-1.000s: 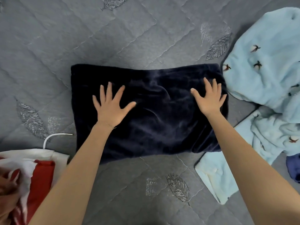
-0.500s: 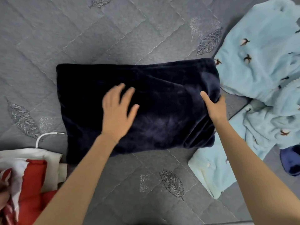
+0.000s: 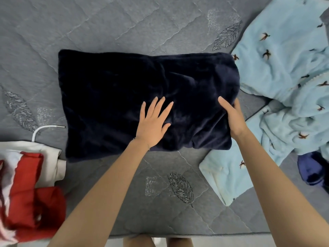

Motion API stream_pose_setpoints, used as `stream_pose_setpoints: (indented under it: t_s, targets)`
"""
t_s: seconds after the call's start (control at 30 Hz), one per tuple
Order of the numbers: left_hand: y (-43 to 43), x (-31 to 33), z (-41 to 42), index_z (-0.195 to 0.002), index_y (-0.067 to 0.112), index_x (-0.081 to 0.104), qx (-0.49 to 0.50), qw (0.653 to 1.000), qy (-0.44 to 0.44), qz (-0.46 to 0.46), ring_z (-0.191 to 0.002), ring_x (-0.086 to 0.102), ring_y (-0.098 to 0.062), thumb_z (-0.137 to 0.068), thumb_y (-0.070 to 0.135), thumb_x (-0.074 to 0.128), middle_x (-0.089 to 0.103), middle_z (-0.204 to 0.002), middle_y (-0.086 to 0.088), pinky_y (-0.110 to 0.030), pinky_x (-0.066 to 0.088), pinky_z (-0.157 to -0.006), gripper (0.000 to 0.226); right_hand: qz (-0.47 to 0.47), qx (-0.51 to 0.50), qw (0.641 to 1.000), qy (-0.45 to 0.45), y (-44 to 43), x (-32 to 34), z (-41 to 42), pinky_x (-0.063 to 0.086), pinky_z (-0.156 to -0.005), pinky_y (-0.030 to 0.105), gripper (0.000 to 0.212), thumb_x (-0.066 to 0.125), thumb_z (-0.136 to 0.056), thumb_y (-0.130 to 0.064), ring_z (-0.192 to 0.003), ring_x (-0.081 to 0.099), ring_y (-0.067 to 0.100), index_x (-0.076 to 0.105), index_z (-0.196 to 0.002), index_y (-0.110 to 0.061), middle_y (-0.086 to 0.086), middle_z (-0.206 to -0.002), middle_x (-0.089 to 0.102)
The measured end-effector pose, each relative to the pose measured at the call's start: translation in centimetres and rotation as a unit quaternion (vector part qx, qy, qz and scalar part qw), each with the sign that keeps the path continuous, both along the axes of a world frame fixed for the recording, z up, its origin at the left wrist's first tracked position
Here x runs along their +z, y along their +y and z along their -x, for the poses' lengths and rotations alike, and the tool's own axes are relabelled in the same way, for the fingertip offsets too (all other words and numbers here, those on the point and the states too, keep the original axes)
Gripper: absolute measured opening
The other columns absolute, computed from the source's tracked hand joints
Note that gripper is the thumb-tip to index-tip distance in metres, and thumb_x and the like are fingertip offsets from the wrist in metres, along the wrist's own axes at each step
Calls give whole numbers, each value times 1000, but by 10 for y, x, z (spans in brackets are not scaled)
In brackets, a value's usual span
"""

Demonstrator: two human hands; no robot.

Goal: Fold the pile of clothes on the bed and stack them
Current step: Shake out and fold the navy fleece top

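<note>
A dark navy fleece garment (image 3: 114,97) lies folded into a rectangle on the grey quilted bed (image 3: 124,24). My left hand (image 3: 153,122) presses flat on its lower middle, fingers straight. My right hand (image 3: 233,116) grips the garment's right edge, thumb on top and fingers tucked under the fabric. A light blue fleece garment with small bird prints (image 3: 284,68) lies crumpled to the right, touching the navy one. A folded red and white garment (image 3: 30,184) sits at the lower left.
A white drawstring (image 3: 44,129) loops out from the red and white garment. A dark blue item (image 3: 311,168) shows at the right edge. The bed's front edge (image 3: 195,236) runs along the bottom, with legs visible below it.
My left hand slid from the garment's left-middle toward the right. My right hand went from lying flat on top to gripping the right edge.
</note>
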State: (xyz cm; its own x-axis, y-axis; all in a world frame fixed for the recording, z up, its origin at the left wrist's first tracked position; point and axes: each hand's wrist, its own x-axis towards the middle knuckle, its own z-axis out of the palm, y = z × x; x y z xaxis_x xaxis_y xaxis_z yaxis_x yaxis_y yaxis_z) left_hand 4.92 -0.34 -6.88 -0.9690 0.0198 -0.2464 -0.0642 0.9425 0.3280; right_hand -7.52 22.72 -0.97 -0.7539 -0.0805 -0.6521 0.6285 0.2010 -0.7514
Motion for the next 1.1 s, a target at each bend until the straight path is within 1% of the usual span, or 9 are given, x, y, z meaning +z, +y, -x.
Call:
stream_pose_setpoints:
  t_s: [0.07, 0.2, 0.37, 0.5, 0.6, 0.77, 0.93, 1.0, 1.1]
  targets:
    - [-4, 20, -1, -152, 26, 30, 76, 983, -15, -164, -151, 8, -17, -101, 38, 47, 21, -161, 0, -39, -7, -120, 55, 18, 1, 1000, 24, -10, 15, -2, 47, -104, 35, 58, 69, -89, -37, -120, 60, 9, 44, -141, -27, -10, -134, 60]
    - [-16, 76, -12, -133, 30, 57, 272, 854, -39, -442, -125, 49, -3, -101, 34, 50, 54, -134, 12, -23, 35, -106, 33, 79, 13, 996, 38, -46, 52, -8, 53, -94, 29, 53, 64, -92, -25, -114, 63, 9, 44, -141, -25, -8, -131, 62]
    - [-52, 125, -27, -125, 30, 60, 371, 716, -55, -589, -105, 66, -13, -95, 47, 47, 68, -118, 5, -31, 53, -92, 37, 106, 105, 986, 70, -122, 84, -26, 52, -91, 26, 46, 68, -91, -18, -111, 63, 6, 44, -130, -23, -6, -124, 62]
    - [-84, 131, -46, -131, 35, 53, 417, 692, -56, -586, -116, 58, -5, -82, 65, 58, 60, -127, 15, -38, 50, -99, 59, 61, 194, 974, 99, -187, 88, -54, 57, -81, 33, 44, 66, -92, -36, -98, 68, 11, 42, -128, -29, -2, -114, 65]
    - [-109, 124, -59, -145, 38, 34, 478, 657, -100, -575, -132, 43, -4, -63, 81, 66, 48, -139, 21, -46, 35, -113, 98, 84, 237, 968, 23, -218, 84, -73, 59, -80, 32, 48, 48, -101, -41, -86, 72, 19, 30, -143, -29, -5, -121, 58]
    - [-130, 108, -69, -137, 27, 48, 512, 679, -58, -523, -119, 58, -6, -66, 46, 87, 63, -126, 12, -37, 45, -107, 83, 110, 298, 948, -13, -235, 71, -86, 55, -92, 32, 44, 33, -107, -32, -101, 69, 20, 24, -150, -29, 4, -146, 46]
    - [-142, 97, -83, -126, 18, 58, 523, 685, 12, -507, -112, 62, -10, -78, 9, 80, 67, -118, 5, -33, 49, -102, 53, -17, 235, 955, 179, -232, 61, -83, 51, -93, 27, 34, 53, -100, -21, -98, 65, 8, 54, -134, -18, -5, -118, 63]
    - [-155, 94, -95, -119, 15, 60, 545, 669, 29, -505, -109, 64, -14, -78, 6, 79, 68, -113, 2, -33, 51, -98, 47, -95, 278, 914, 280, -226, 53, -79, 42, -100, 24, 39, 60, -96, -24, -111, 56, 9, 56, -134, -16, -6, -123, 61]
    - [-167, 88, -115, -113, 12, 60, 578, 644, 48, -499, -108, 64, -23, -77, 2, 77, 68, -109, -3, -34, 51, -94, 41, -213, 363, 816, 396, -219, 40, -79, 24, -118, 42, 55, 61, -91, -47, -138, 35, 24, 52, -139, -21, 1, -146, 47]
